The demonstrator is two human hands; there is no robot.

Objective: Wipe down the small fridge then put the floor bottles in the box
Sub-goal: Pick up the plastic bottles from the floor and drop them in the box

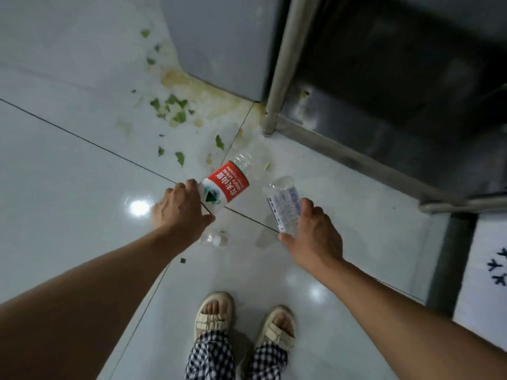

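Down on the tiled floor (82,187), we grip a red-labelled water bottle (227,185) with left fingers (192,185) and a blue-labelled bottle (284,204) with right fingers (307,204), and should lift both squarely.

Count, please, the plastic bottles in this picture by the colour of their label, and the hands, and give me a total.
Red-label bottle: 1, gripped by the left hand
Blue-and-white-label bottle: 1, gripped by the right hand
Hands: 2
Total: 4 (2 bottles, 2 hands)
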